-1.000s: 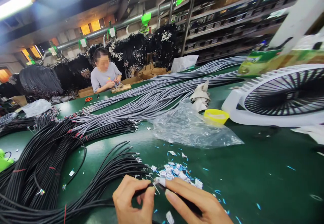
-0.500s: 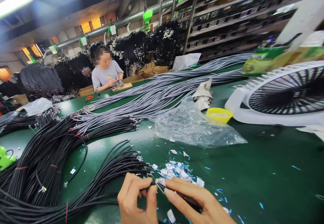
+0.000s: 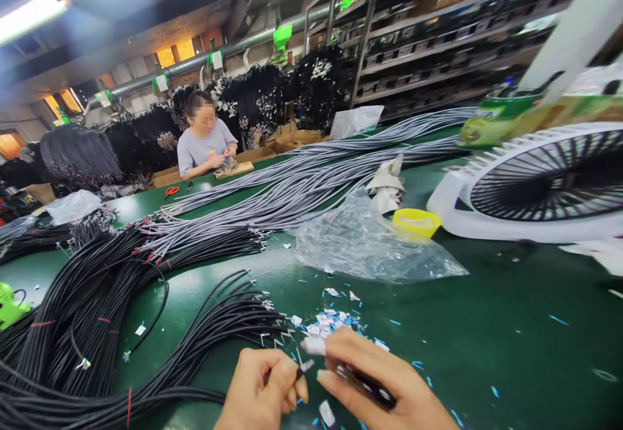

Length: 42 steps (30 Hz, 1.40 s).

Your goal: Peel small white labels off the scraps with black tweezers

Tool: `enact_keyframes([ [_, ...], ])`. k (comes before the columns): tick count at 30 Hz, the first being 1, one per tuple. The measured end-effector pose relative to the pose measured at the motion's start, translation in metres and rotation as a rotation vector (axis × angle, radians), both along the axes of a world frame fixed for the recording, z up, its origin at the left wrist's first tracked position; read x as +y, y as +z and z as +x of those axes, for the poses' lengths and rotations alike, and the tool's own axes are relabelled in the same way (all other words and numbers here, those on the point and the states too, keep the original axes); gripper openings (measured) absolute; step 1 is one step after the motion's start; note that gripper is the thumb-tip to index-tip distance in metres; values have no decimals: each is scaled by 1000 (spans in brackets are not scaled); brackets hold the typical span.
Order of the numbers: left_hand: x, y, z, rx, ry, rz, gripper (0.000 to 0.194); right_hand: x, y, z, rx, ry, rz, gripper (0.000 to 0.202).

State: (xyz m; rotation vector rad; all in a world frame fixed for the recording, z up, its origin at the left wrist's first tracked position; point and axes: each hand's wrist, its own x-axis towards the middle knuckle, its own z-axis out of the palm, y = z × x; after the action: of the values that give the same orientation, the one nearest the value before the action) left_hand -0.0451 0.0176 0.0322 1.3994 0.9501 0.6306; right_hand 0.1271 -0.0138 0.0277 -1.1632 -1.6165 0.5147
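My left hand (image 3: 265,388) is closed in a pinch on the end of a black cable (image 3: 300,373); a pale strip and a thin blue wire stick out there. My right hand (image 3: 374,378) is just to its right, with a dark, shiny hand tool (image 3: 366,384) held in the palm; its kind is mostly hidden by the fingers. A white wrap (image 3: 314,344) covers the right index fingertip. Thumb and index fingertip are apart, close to the cable end but not on it. Beyond the hands lies a heap of white and blue scraps (image 3: 331,321).
Bundled black cables (image 3: 195,346) spread over the left of the green table (image 3: 525,313), grey cables (image 3: 272,196) behind them. A clear plastic bag (image 3: 370,242), a yellow bowl (image 3: 416,224) and a white fan (image 3: 535,183) stand farther right. Another person (image 3: 207,135) works across the table.
The hands have moved apart; the right fingertips have come off the cable end. My left hand has turned and closed more, lower down. The view has shifted slightly.
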Motion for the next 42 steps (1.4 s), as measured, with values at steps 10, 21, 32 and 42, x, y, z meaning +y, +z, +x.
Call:
enact_keyframes([
  [10,0,4,2,-95,-92,-171,64,-1,2,-7,-82,109,233,33],
  [21,-3,2,16,-194,77,-128,62,2,-4,-16,-16,1,-9,23],
  [32,-9,-10,30,30,562,356,51,-5,-5,-25,73,-151,-61,24],
  [42,-6,-10,24,-69,508,334,49,7,-1,-17,128,-132,-96,20],
])
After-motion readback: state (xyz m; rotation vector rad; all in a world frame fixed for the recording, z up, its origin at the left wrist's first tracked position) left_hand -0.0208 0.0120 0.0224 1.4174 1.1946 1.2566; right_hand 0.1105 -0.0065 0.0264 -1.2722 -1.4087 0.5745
